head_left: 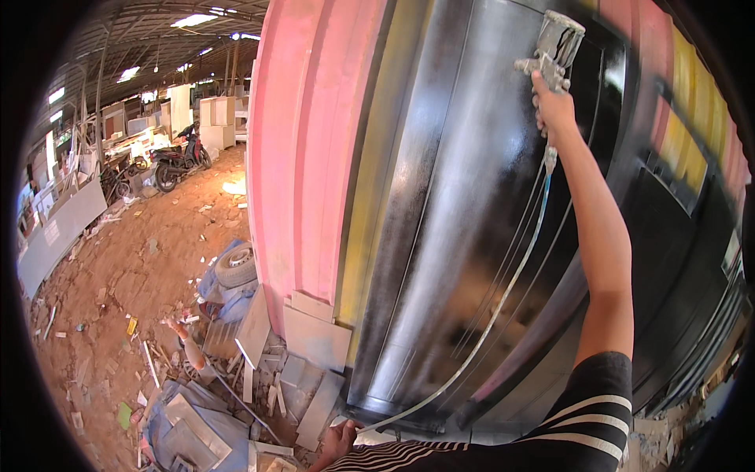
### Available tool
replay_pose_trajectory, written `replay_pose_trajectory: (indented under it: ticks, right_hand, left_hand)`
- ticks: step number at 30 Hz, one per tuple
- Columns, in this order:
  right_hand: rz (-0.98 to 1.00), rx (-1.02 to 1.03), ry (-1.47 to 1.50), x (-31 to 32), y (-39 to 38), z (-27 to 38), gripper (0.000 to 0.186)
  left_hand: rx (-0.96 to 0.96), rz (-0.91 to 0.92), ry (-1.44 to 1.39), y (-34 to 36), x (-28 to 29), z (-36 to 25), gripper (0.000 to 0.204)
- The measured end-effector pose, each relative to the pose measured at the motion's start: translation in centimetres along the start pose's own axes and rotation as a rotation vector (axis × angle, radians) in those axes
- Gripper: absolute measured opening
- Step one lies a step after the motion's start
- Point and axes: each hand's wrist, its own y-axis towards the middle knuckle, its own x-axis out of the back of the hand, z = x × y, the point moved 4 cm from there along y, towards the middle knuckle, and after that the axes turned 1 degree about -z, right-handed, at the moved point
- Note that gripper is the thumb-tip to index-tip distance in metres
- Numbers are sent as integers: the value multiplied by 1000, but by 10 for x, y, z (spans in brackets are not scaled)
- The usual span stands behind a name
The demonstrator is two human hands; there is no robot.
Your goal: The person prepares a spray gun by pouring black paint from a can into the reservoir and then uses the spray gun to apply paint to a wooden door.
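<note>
My right hand (554, 108) is raised and closed around the handle of a paint spray gun (544, 68). A paint-smeared cup (561, 39) sits on top of the gun. Behind it stands a glossy black panel (452, 236), part of a ribbed metal wall. From the gun's grip a pale hose (503, 303), bluish near the top, curves down to my left hand (338, 442). That hand is low at the bottom edge, its fingers closed around the hose.
Pink corrugated sheeting (303, 141) and a yellow strip (370, 181) border the panel. Board offcuts (318, 334), a blue tarp (169, 429) and a wheel (236, 265) lie on the littered dirt floor at left. Farther back stand a motorbike (181, 160) and cabinets (218, 122).
</note>
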Motion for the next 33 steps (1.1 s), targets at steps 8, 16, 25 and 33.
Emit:
replay_pose_trajectory:
  ticks: [8,16,25,33]
  right_hand:
    - [-184,93,51,10,75,95,44]
    - [-293,244,175,17,103,141,47]
    - [-136,25,-88,7,43,14,43]
    - [34,-275,-50,-15,-117,-128,38]
  left_hand:
    - [-137,-84,-86,-11,-16,-77,55]
    - [-171,-129,-82,-2,-23,-75,48]
    - [-100,54,-26,21,-5,-15,47]
    - [8,21,213,1,20,18,53]
